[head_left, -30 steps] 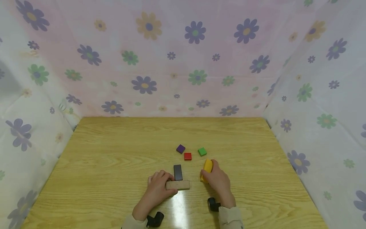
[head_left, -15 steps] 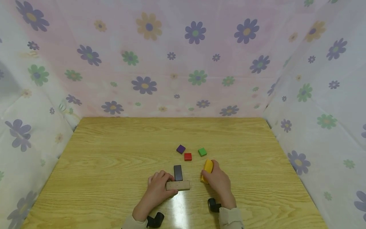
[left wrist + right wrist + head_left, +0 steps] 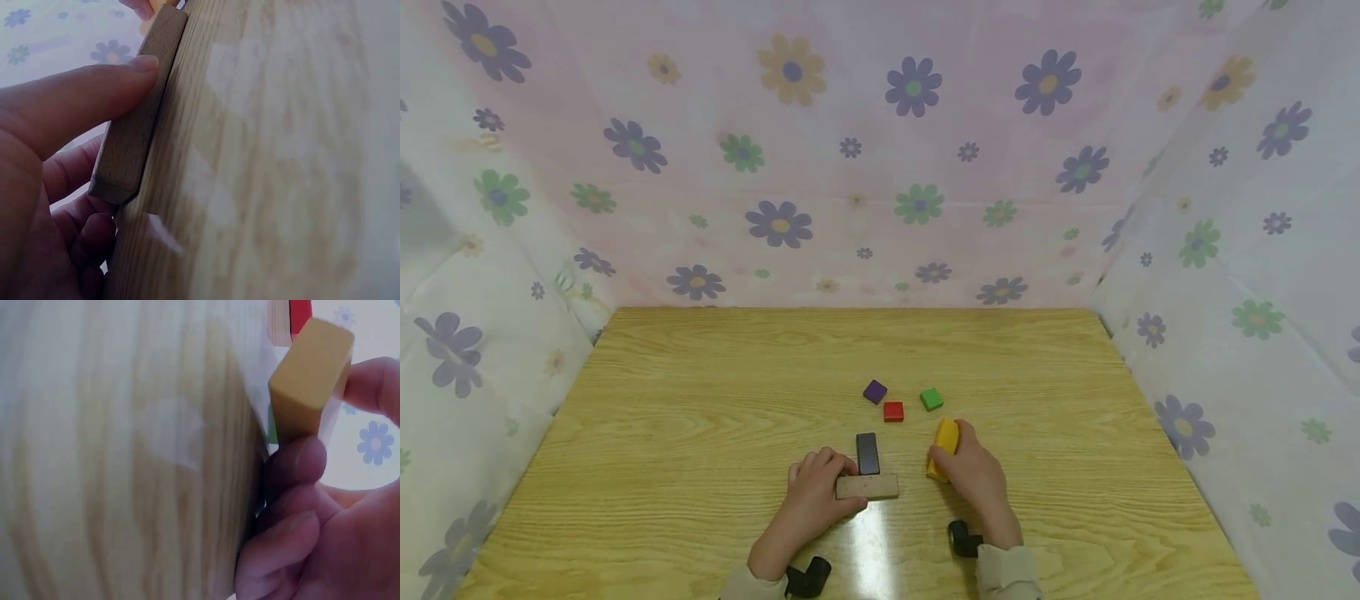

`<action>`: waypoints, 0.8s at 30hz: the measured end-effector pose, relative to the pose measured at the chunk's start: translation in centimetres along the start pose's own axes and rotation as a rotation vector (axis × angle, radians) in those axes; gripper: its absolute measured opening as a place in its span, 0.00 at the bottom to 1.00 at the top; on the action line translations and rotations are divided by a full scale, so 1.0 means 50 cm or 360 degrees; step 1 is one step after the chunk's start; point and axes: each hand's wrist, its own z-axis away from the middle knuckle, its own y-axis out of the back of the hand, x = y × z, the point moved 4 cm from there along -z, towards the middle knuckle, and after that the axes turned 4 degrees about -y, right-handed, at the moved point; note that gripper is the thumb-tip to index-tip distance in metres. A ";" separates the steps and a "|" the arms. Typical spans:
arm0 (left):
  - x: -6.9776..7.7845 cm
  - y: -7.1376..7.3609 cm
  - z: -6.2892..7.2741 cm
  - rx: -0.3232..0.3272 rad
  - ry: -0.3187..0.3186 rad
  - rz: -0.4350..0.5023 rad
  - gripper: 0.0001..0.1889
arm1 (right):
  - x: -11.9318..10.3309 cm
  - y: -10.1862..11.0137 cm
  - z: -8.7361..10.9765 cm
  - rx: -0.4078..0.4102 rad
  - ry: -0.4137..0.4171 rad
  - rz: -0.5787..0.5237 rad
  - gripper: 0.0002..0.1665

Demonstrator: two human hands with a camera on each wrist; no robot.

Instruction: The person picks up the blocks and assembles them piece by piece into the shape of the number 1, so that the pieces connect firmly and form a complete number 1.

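Note:
My left hand [image 3: 814, 492] holds the left end of a plain wooden block [image 3: 874, 486] lying crosswise, thumb on its near side and fingers at the far side. In the left wrist view the thumb presses on the long face of that wooden block [image 3: 139, 125]. A dark grey block [image 3: 867, 454] points away from its far edge. To the right, my right hand [image 3: 976, 473] grips a yellow block [image 3: 945, 446] between thumb and fingers. The right wrist view shows one end of the yellow block [image 3: 312, 365] jutting past the fingers.
Beyond the hands lie a purple block [image 3: 875, 392], a red block [image 3: 893, 412] and a green block [image 3: 932, 399]. They sit on a wood-grain table [image 3: 700, 400]. Flowered sheets [image 3: 835, 175] enclose its back and sides.

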 end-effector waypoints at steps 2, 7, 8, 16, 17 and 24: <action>0.001 0.002 0.000 -0.0004 -0.0002 0.0008 0.18 | 0.002 0.001 0.001 -0.0009 0.0010 -0.0031 0.42; 0.002 0.003 0.000 -0.0018 0.0003 0.0010 0.18 | 0.004 -0.001 -0.002 -0.0046 0.0022 -0.0115 0.42; 0.002 0.003 0.000 -0.0020 0.0003 0.0012 0.18 | 0.003 -0.003 -0.003 -0.0058 0.0022 -0.0140 0.42; 0.001 0.004 -0.001 -0.0030 0.0013 0.0015 0.19 | -0.026 -0.026 -0.016 -0.0156 0.0108 -0.0416 0.42; 0.001 0.004 -0.001 -0.0031 0.0013 0.0014 0.19 | -0.033 -0.028 -0.017 -0.0164 0.0121 -0.0431 0.42; 0.002 0.004 -0.002 -0.0022 0.0007 -0.0004 0.18 | -0.086 -0.033 -0.021 -0.0207 0.0226 -0.0413 0.42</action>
